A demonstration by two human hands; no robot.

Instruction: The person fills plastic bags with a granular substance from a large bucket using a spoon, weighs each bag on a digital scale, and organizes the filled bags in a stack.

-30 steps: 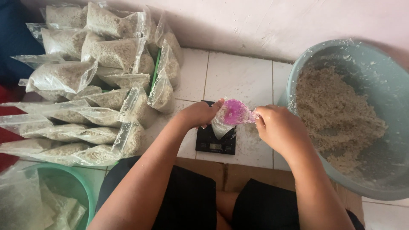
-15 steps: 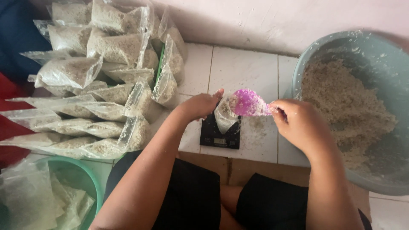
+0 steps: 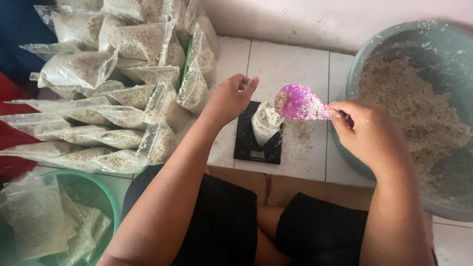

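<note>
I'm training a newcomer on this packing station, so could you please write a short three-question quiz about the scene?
1. True or false: the right hand holds a pink scoop.
2. Where does the small clear bag stand? A) in the big basin B) on the black scale C) on the pile of filled bags
3. Fill in: the filled bags lie to the person's ____.

Key: 1 true. 2 B; the left hand is at its rim. 3 left; the grey-green basin of crumbly mix sits on the right.
</note>
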